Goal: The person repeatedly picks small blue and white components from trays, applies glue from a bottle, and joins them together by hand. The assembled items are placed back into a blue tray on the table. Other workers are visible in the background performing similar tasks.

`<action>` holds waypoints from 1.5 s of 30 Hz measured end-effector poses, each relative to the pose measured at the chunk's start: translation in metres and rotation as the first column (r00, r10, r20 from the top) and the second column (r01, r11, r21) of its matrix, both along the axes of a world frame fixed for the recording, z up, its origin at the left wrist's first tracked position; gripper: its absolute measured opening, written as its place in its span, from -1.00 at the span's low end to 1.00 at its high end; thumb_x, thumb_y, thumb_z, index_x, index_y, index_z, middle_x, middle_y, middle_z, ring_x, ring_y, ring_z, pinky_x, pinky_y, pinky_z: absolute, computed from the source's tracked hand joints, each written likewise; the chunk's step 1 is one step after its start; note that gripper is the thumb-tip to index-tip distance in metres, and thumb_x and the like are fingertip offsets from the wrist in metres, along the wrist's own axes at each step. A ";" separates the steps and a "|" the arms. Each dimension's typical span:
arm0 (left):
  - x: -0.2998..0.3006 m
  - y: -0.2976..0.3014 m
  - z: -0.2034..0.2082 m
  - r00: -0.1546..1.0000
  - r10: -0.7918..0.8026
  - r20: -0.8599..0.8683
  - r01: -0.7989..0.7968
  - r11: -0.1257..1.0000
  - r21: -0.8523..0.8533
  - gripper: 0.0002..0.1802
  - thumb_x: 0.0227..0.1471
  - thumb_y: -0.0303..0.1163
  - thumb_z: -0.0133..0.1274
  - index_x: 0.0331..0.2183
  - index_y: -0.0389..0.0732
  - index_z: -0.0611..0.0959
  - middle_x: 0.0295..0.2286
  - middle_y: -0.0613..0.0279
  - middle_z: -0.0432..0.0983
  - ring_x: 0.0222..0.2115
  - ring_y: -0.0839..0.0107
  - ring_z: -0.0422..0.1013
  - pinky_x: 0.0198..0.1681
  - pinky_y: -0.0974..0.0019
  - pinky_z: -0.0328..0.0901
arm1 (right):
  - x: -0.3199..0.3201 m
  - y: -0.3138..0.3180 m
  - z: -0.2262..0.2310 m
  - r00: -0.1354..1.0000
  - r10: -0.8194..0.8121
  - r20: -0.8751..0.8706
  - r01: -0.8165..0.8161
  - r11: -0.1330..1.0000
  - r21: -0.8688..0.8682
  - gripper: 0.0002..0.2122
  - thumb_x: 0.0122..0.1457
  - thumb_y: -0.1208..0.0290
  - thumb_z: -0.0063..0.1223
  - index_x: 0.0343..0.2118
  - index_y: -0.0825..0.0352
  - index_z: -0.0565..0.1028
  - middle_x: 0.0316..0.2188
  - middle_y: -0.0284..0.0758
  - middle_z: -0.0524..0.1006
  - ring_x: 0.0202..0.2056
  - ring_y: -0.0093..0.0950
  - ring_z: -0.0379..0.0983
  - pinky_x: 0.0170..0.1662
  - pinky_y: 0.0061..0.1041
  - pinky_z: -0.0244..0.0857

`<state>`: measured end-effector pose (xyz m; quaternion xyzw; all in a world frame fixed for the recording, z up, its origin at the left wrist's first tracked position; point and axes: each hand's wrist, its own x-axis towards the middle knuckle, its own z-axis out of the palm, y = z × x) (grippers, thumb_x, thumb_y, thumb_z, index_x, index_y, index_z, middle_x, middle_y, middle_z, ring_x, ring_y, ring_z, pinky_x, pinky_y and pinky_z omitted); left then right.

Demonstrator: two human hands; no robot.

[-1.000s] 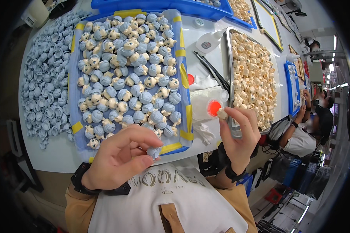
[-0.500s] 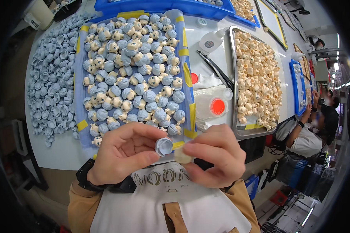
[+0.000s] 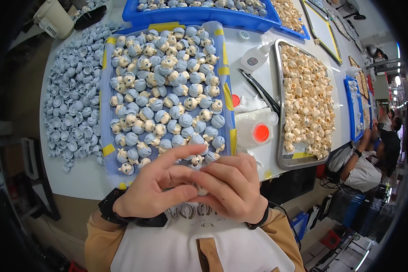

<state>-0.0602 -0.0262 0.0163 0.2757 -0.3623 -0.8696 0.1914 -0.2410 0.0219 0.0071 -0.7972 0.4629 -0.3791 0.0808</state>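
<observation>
In front of my chest, my left hand and my right hand are brought together, fingers bent around a small doll head. Most of it is hidden behind my fingers; only a pale bit shows between the fingertips. The left thumb presses from one side, and the left index finger points forward, off the part. My right fingers cover it from the other side. Just beyond my hands is a blue-lined tray edged with yellow tape, full of doll heads with blue hair and cream faces.
Loose blue hair shells are heaped at the left. To the right, a metal tray holds cream face pieces. Between the trays lie black tweezers, a white bottle and a red-capped container. A co-worker sits far right.
My right hand has moved left to meet my left hand, bringing the cream face piece against the blue hair shell. The fingers now cover both parts. The whole view has shifted slightly.
</observation>
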 end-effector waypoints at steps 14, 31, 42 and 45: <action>0.000 -0.096 0.039 0.799 0.089 0.595 0.494 0.468 -0.733 -0.72 -0.11 -0.46 0.09 -0.27 -0.30 0.51 -0.46 0.25 0.50 -0.53 0.59 0.40 -0.49 0.50 0.27 | -0.032 0.026 0.002 0.952 -0.044 0.304 -0.025 0.975 0.220 -0.34 -0.19 0.22 0.29 0.02 0.33 0.30 0.04 0.00 0.17 -0.01 -0.13 0.22 -0.02 -0.29 0.17; 0.008 -0.170 -0.023 0.754 0.572 0.323 0.544 -0.268 -0.795 -0.62 -0.19 -0.41 0.13 -0.23 -0.18 0.45 -0.26 0.08 0.26 -0.19 0.12 0.24 -0.14 0.18 0.19 | -0.029 0.035 -0.004 0.957 -0.141 0.253 0.057 0.948 0.312 -0.57 -0.10 0.32 0.18 -0.13 0.37 0.43 -0.07 -0.04 0.31 -0.10 -0.18 0.30 -0.08 -0.32 0.21; 0.210 0.009 -0.005 0.076 0.855 0.513 0.448 0.430 -0.784 -0.01 -0.29 -0.25 0.25 0.13 -0.22 0.08 0.12 -0.17 -0.14 0.13 -0.06 -0.09 0.14 0.10 -0.07 | -0.049 0.051 -0.014 0.896 -0.360 0.260 0.274 0.909 0.315 -0.60 0.12 0.15 -0.10 -0.26 0.50 0.43 -0.21 -0.10 0.39 -0.15 -0.28 0.32 -0.05 -0.38 0.16; 0.238 0.020 -0.039 -0.001 0.833 0.553 0.396 0.508 -0.765 0.08 -0.28 -0.24 0.26 0.16 -0.21 -0.04 0.15 -0.21 -0.26 0.16 -0.12 -0.21 0.16 0.04 -0.16 | -0.042 0.042 -0.006 0.929 -0.304 0.213 0.232 0.922 0.309 -0.60 0.13 0.15 -0.11 -0.27 0.50 0.43 -0.21 -0.11 0.39 -0.15 -0.29 0.33 -0.06 -0.40 0.16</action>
